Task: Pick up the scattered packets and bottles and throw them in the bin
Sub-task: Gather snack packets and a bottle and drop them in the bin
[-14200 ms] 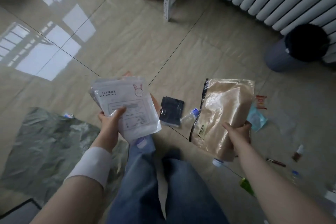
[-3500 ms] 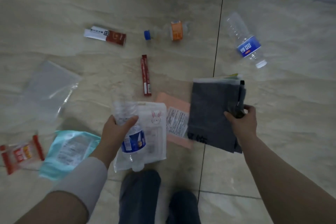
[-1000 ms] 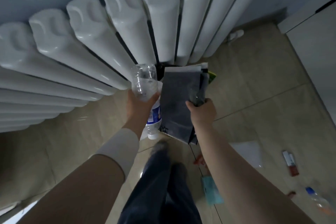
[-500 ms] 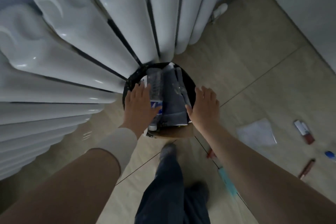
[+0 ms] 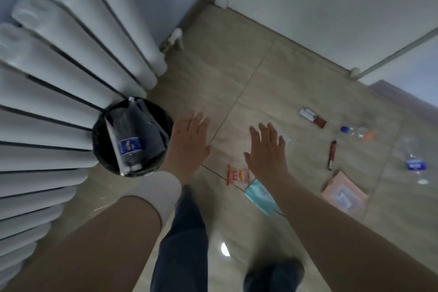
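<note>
Your left hand (image 5: 188, 147) and right hand (image 5: 266, 153) hang released, fingers spread, ready for packets near the bin (image 5: 100, 140).

A white radiator (image 5: 59, 92) is filling the left side of the view, its ribs fanning out from the near left corner toward the far middle. A small white pipe fitting (image 5: 176, 37) is sticking out at the radiator's far end, just above the floor. The floor (image 5: 237, 59) is showing beige glossy tiles with thin dark joints, and a bright spot of light (image 5: 225, 249) is reflecting off a near tile. A pale wall (image 5: 320, 2) is running along the far side. A white bar (image 5: 393, 54) is slanting down from the far right to a round foot on the floor.
</note>
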